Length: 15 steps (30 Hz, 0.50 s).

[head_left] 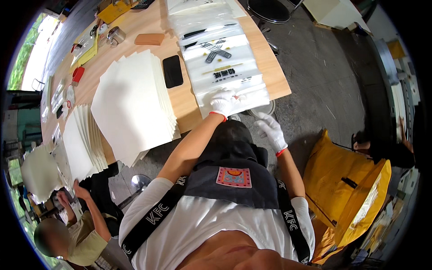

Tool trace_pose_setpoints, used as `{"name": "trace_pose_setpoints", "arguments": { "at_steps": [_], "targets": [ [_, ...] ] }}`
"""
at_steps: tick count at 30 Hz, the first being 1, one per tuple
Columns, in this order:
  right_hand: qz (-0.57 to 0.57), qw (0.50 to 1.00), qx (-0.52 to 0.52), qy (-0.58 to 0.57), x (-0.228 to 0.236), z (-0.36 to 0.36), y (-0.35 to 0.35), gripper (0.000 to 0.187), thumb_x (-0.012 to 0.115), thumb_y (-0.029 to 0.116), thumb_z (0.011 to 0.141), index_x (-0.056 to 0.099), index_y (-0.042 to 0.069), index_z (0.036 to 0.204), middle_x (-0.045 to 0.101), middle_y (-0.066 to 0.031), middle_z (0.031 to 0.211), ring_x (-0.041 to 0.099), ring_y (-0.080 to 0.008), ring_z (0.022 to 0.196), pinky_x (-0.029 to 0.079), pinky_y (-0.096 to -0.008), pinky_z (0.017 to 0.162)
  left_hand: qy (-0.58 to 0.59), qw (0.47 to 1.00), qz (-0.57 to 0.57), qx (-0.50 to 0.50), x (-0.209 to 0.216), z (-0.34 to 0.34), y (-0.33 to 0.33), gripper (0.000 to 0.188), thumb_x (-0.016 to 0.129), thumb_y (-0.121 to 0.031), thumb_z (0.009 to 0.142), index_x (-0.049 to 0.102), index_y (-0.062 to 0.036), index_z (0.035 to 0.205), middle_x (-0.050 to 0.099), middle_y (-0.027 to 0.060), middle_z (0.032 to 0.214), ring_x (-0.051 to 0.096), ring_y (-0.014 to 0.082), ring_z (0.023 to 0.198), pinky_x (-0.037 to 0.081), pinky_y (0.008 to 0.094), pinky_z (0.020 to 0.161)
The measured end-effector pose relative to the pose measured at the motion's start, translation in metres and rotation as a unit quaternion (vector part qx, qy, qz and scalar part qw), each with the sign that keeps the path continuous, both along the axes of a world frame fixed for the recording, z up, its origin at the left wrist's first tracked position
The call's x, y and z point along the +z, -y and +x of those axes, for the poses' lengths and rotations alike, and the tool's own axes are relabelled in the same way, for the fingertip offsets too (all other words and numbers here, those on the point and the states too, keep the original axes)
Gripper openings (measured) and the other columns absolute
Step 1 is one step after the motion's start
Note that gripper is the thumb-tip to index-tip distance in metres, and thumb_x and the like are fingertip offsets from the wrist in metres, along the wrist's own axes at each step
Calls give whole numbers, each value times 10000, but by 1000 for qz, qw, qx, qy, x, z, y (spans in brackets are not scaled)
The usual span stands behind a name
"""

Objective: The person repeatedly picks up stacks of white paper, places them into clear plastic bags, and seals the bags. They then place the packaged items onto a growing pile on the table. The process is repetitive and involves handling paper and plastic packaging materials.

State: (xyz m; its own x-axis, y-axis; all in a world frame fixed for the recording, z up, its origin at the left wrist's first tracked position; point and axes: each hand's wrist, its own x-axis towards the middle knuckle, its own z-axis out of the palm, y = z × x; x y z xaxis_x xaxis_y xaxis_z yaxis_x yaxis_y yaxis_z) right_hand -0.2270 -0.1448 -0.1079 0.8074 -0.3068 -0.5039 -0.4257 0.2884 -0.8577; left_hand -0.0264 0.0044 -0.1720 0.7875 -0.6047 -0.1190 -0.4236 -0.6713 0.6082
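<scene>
A stack of clear plastic bags [215, 54] with black printing lies along the table's right part, its near end at the table's front edge. My left hand [223, 102], in a white knit glove with a red cuff, is closed on the near end of the top plastic bag. My right hand [270, 130], gloved the same way, hangs in the air past the table edge, right of the bags. Its fingers are apart and nothing is in them. A large fanned stack of white paper sheets [130, 103] lies left of the bags.
A black phone [173, 71] and a brown case [149, 39] lie behind the paper. A second paper stack [83, 139] is at the left, where another person [85, 234] handles sheets. A yellow sack [346, 180] stands at right; a black stool [269, 10] stands beyond the table.
</scene>
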Motion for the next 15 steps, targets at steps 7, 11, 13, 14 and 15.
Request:
{"name": "trace_pose_setpoints", "arguments": {
  "at_steps": [7, 11, 13, 14, 15],
  "targets": [
    [27, 998, 58, 19, 22, 30, -37, 439, 591, 391, 962, 570, 64, 1255, 674, -64, 965, 583, -94, 675, 474, -234, 570, 179, 982, -15, 54, 13, 12, -11, 285, 528, -329, 925, 711, -112, 954, 661, 156, 967, 629, 349, 908, 485, 448, 812],
    [-190, 980, 43, 44, -21, 119, -29, 570, 540, 527, 937, 598, 22, 1196, 686, -124, 950, 649, -248, 783, 517, -354, 709, 116, 990, -56, 52, 50, 11, -6, 245, 537, -317, 936, 701, -138, 966, 661, 129, 1010, 636, 309, 886, 486, 410, 831],
    [-263, 962, 61, 37, -20, 145, -22, 582, 521, 535, 934, 622, 7, 1160, 692, -160, 945, 658, -306, 852, 509, -382, 779, 20, 990, -124, 63, 65, 28, -9, 213, 555, -285, 945, 689, -137, 1018, 666, 114, 998, 640, 273, 876, 496, 372, 810],
    [-271, 959, 83, 12, -18, 151, -16, 578, 513, 530, 936, 636, 4, 1142, 692, -177, 948, 655, -325, 893, 499, -384, 814, -27, 985, -157, 72, 72, 39, -12, 202, 565, -270, 949, 683, -136, 1044, 669, 106, 992, 642, 255, 870, 501, 354, 800],
    [-281, 954, 107, -11, -13, 156, -11, 575, 504, 525, 937, 650, 0, 1123, 693, -194, 951, 652, -343, 933, 489, -386, 850, -117, 873, -449, 148, 71, 49, -6, 281, 494, -47, 927, 633, -104, 1165, 657, 55, 994, 634, 189, 894, 519, 316, 828]
  ]
}}
